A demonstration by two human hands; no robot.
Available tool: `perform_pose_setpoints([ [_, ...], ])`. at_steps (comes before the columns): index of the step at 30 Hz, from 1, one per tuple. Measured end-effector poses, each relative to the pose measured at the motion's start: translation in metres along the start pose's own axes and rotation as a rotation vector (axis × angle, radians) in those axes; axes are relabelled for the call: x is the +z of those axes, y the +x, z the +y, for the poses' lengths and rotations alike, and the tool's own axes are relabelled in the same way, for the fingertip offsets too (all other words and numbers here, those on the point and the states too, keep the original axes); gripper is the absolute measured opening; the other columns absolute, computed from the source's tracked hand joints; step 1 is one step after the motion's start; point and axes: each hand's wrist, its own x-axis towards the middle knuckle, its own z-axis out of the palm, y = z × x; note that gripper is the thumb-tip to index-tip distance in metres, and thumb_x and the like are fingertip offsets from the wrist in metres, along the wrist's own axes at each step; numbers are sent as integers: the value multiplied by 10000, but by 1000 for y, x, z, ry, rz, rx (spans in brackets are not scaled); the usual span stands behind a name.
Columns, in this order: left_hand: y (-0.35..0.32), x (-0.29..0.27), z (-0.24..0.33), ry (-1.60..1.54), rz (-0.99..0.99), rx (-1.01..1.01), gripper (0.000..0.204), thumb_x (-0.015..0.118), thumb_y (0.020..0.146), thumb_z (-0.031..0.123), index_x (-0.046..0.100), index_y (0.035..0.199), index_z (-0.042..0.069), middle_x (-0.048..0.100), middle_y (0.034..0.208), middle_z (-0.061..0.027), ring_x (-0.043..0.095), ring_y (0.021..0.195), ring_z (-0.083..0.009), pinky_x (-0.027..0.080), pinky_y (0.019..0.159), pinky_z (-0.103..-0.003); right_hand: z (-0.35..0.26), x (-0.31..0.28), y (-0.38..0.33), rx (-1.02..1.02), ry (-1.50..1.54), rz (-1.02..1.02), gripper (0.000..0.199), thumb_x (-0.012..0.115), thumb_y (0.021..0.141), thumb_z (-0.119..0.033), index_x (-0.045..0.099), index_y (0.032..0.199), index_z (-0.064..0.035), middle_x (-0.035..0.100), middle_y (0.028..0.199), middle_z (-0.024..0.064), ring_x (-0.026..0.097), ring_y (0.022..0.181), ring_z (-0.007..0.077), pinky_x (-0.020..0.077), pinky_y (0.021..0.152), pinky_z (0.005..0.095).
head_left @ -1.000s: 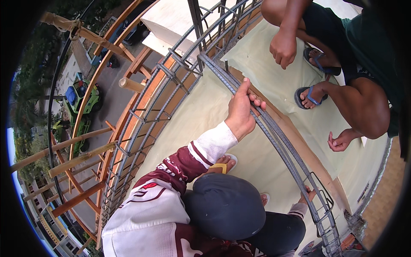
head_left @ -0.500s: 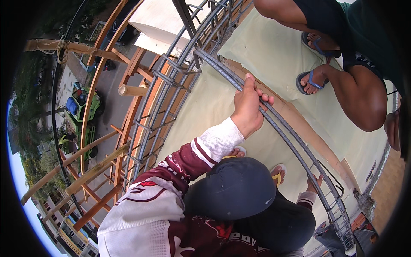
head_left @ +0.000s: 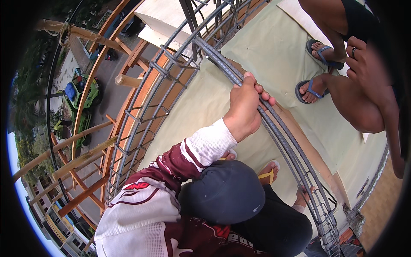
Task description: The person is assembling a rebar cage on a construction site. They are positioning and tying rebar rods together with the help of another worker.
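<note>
My left hand is closed around a bundle of long ribbed rebar, its thumb lying along the top. These bars run from the upper middle down to the lower right, where tie wire or stirrups bind them. Lower along the same bars, my right hand is wrapped round them, partly hidden by the steel. The upper bar ends lie beside a curved rebar cage with square stirrups. Beneath the bundle are pale sheets and a brown board strip.
A crouching person's leg and sandalled feet are at the right. Outside the cage, wooden scaffold poles stand above a street with a green vehicle. A white block sits at the top. Upright bars rise near it.
My view has shifted slightly; my left hand keeps its grip. The bundle's lower end appears further left. The other person has shifted right, and their hand now shows by the knee.
</note>
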Motion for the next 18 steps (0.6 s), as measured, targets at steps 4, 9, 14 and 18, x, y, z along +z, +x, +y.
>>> perform_pose_setpoints([
  [4, 1, 5, 0, -7, 24, 7, 179, 411, 1066, 236, 441, 990, 77, 459, 810, -24, 503, 694, -162, 532, 701, -411, 0, 1, -4, 3, -3, -25, 691, 694, 881, -562, 428, 1239, -34, 560, 809, 153, 579, 716, 293, 488, 695, 405],
  [9, -4, 1, 2, -21, 43, 12, 141, 416, 1061, 213, 432, 1002, 86, 455, 809, -13, 490, 688, -154, 525, 691, -403, 0, -2, -10, 15, -14, -56, 645, 686, 894, -551, 446, 1182, -26, 534, 743, 130, 566, 669, 268, 476, 638, 366],
  [14, -11, -5, 2, -39, -14, 36, 144, 429, 1060, 224, 429, 1005, 91, 443, 783, 8, 477, 678, -137, 515, 688, -385, -8, 13, -36, 38, 6, -89, 605, 678, 907, -540, 464, 1126, -19, 508, 677, 106, 552, 623, 243, 464, 581, 327],
  [18, -13, -4, 2, -84, -29, 11, 164, 474, 1054, 259, 455, 972, 118, 435, 741, 22, 471, 659, -126, 505, 668, -390, -13, 30, -44, 5, 26, -68, 566, 696, 908, -503, 471, 1014, 6, 511, 664, 112, 559, 632, 270, 476, 618, 364],
])
